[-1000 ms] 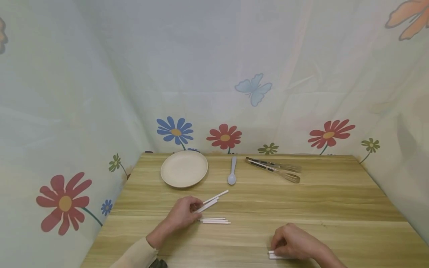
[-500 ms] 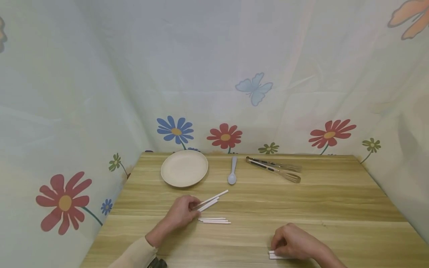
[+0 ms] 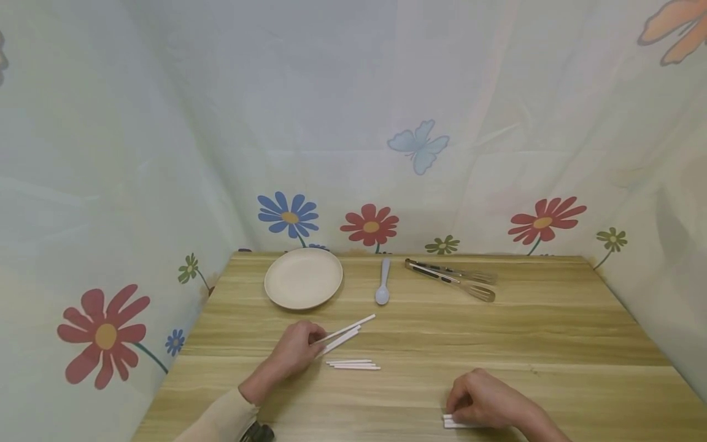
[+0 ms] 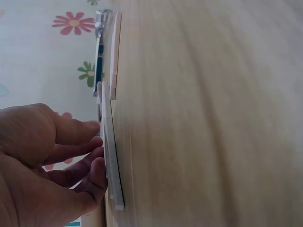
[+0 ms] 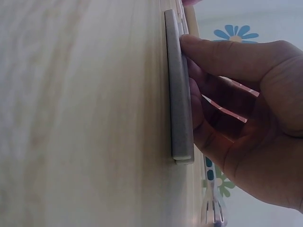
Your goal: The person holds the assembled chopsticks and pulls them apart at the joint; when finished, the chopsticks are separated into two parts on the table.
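My left hand (image 3: 295, 348) is at the left middle of the table, fingers curled, pinching the end of a slim white stick (image 3: 351, 326). More white sticks (image 3: 343, 339) slant just below it, their near ends close to my fingers. In the left wrist view, the thumb and fingertips (image 4: 97, 165) lie along the sticks (image 4: 112, 165). A separate group of white sticks (image 3: 353, 364) lies nearly level on the wood. At the lower right, my right hand (image 3: 488, 399) holds short-looking white sticks (image 3: 450, 422) against the table. The right wrist view shows the thumb and curled fingers along one side of these sticks (image 5: 179, 94).
A round cream plate (image 3: 304, 278) sits at the back left of the wooden table (image 3: 530, 331). To its right lie a pale grey-blue spoon (image 3: 383, 282) and metal tongs (image 3: 450, 279) with slotted ends. A flower-printed cloth (image 3: 469, 184) hangs behind.
My left hand has drawn slightly left, so more of the upper slanting stick shows. The slanting sticks have shifted a little. My right hand stays on its sticks in the same place.
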The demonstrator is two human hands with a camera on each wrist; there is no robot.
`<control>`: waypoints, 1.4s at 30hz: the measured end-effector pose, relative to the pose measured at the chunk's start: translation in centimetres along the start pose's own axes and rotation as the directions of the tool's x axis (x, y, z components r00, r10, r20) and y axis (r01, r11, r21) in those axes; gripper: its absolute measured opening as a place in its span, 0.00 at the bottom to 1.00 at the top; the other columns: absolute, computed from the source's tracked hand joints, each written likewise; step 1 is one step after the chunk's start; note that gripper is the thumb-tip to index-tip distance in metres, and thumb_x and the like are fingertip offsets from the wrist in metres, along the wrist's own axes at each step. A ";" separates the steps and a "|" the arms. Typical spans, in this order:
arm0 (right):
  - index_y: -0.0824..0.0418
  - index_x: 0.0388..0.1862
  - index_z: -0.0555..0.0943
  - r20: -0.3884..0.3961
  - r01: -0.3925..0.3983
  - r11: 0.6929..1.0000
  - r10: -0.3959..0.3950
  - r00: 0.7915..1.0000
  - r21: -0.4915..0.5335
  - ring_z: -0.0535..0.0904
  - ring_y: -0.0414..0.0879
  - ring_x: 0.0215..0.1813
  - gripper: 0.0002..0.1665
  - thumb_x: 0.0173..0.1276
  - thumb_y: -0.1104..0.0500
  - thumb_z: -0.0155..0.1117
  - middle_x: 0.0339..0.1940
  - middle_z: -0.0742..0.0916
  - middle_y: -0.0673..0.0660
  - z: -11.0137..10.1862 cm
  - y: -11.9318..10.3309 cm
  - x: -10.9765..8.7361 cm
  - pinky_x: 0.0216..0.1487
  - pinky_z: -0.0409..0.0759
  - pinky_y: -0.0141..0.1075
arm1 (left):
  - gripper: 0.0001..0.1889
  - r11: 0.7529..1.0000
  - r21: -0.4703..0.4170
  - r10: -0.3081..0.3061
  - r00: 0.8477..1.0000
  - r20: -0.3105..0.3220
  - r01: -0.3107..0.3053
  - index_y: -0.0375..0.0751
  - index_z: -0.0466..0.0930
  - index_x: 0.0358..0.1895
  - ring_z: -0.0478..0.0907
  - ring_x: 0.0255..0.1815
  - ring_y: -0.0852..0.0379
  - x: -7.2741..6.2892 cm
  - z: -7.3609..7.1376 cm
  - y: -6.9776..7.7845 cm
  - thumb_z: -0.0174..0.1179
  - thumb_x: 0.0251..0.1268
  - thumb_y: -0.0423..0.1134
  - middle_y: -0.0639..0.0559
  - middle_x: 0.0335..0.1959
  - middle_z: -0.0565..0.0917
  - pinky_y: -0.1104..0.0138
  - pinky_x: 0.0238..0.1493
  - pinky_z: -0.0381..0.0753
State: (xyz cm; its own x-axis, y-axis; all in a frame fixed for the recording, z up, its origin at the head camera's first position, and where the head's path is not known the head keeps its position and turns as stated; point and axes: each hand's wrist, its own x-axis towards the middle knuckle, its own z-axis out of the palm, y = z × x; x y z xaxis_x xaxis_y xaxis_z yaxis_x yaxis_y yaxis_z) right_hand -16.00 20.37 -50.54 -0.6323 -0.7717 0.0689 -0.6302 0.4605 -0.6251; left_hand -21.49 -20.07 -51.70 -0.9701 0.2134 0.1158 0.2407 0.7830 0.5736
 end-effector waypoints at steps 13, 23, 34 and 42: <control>0.47 0.27 0.86 -0.025 0.041 0.998 -0.042 0.999 -0.037 0.72 0.24 0.28 0.09 0.50 0.62 0.75 0.26 0.81 0.35 0.1 -0.1 -0.1 0.27 0.71 0.21 | 0.05 0.999 0.053 -0.003 0.999 -0.034 0.004 0.41 0.87 0.30 0.78 0.27 0.64 0.3 0.2 -0.4 0.71 0.50 0.30 0.55 0.25 0.85 0.69 0.30 0.76; 0.47 0.27 0.87 -0.024 0.042 0.999 -0.043 0.999 -0.031 0.72 0.23 0.27 0.09 0.50 0.62 0.75 0.25 0.82 0.35 0.0 -0.1 0.0 0.27 0.71 0.21 | 0.05 0.998 0.064 -0.029 0.999 -0.014 0.030 0.42 0.88 0.30 0.77 0.27 0.63 0.3 -0.2 -0.2 0.70 0.50 0.29 0.55 0.26 0.85 0.69 0.30 0.77; 0.48 0.27 0.87 0.003 0.035 0.999 -0.035 0.999 -0.023 0.73 0.23 0.27 0.09 0.51 0.63 0.75 0.26 0.82 0.35 0.1 -0.2 0.1 0.26 0.72 0.21 | 0.05 0.999 0.024 -0.032 0.999 -0.033 0.033 0.41 0.86 0.29 0.74 0.24 0.64 0.1 -0.7 0.0 0.67 0.50 0.27 0.58 0.22 0.81 0.70 0.28 0.74; 0.50 0.31 0.87 0.005 -0.020 1.000 0.020 1.000 -0.007 0.74 0.26 0.30 0.07 0.55 0.62 0.72 0.28 0.85 0.40 -0.7 -0.5 0.3 0.29 0.74 0.25 | 0.06 1.000 0.012 0.001 0.999 -0.046 0.000 0.42 0.84 0.29 0.74 0.24 0.65 0.1 -1.0 0.5 0.64 0.51 0.27 0.59 0.21 0.81 0.71 0.29 0.75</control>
State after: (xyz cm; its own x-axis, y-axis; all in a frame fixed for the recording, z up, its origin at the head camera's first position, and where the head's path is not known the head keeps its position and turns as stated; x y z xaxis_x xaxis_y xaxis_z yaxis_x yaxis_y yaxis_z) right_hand -16.21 20.27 -49.68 -0.6423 -0.7647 0.0522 -0.6207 0.4790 -0.6207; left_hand -21.51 -20.30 -50.57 -0.9703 0.1872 0.1533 0.2414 0.7898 0.5639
